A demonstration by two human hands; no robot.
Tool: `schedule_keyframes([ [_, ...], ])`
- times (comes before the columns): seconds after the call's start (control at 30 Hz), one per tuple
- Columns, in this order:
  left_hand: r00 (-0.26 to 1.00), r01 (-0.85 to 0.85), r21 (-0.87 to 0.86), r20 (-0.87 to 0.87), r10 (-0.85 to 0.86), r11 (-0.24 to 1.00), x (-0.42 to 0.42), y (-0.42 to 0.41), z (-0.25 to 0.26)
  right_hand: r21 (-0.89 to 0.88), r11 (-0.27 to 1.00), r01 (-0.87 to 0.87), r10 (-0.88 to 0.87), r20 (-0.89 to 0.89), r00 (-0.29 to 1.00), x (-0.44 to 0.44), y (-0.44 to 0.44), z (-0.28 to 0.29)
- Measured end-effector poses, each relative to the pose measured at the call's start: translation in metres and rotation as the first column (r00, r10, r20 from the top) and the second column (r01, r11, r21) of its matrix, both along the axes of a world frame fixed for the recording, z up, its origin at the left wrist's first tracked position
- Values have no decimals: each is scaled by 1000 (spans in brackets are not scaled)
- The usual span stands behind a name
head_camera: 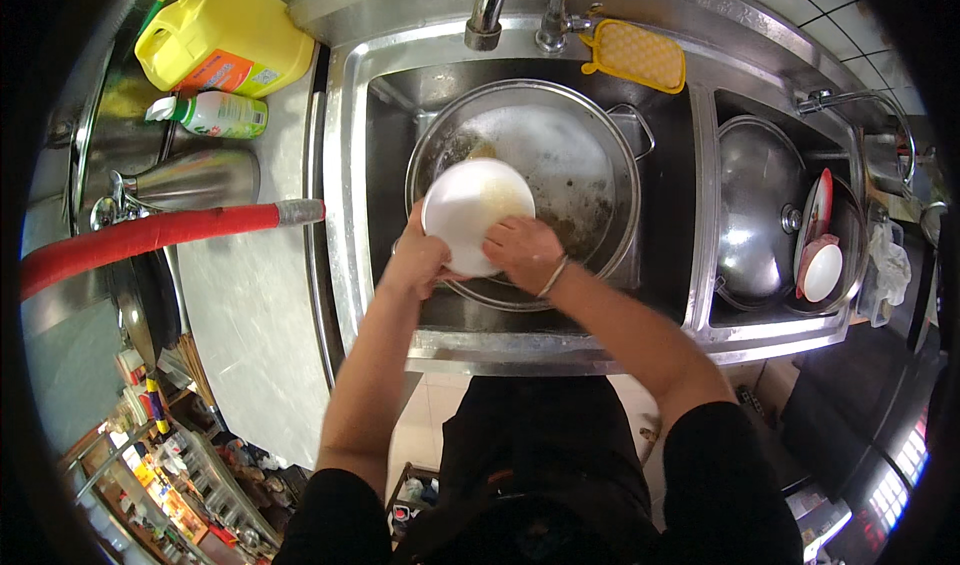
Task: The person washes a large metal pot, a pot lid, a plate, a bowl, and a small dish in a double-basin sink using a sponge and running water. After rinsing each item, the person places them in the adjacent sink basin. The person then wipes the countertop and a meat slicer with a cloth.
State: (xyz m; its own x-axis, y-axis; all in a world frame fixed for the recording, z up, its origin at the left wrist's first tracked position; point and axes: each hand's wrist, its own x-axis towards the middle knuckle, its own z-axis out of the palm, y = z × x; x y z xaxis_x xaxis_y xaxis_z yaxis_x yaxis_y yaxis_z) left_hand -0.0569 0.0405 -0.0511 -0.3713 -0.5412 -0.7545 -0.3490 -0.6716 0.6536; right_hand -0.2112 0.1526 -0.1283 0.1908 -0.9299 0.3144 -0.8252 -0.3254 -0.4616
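Note:
My left hand grips the left edge of a round white dish, which is held over a large metal pot in the sink. My right hand presses on the lower right part of the dish with curled fingers; whether it holds a cloth or sponge there cannot be told. A pale band circles my right wrist. Cloudy liquid with foam and dark specks lies in the pot, whose loop handle shows on the right.
A steel faucet and a yellow scrubbing pad are behind the pot. The right basin holds a metal lid and a small white bowl. On the left are a yellow jug, a spray bottle and a red hose.

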Motion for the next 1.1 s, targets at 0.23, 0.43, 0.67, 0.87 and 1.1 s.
schedule_keyframes([
  [0.23,988,-154,-434,-61,141,888,-16,25,-71,307,886,347,-404,145,903,37,-10,21],
  [0.43,989,149,124,-8,-150,981,-7,-9,0,25,996,-89,92,-179,980,-31,0,2],
  [0.67,982,-187,-320,-92,166,929,-19,32,-55,165,956,241,-259,99,961,25,-7,8],
  [0.87,876,439,-755,481,-45,487,-32,14,3,-198,980,-15,-36,-253,967,-41,-14,-4],
  [1.1,961,274,-953,276,2,132,-47,-5,45,611,680,405,-569,90,818,-32,21,23],
])
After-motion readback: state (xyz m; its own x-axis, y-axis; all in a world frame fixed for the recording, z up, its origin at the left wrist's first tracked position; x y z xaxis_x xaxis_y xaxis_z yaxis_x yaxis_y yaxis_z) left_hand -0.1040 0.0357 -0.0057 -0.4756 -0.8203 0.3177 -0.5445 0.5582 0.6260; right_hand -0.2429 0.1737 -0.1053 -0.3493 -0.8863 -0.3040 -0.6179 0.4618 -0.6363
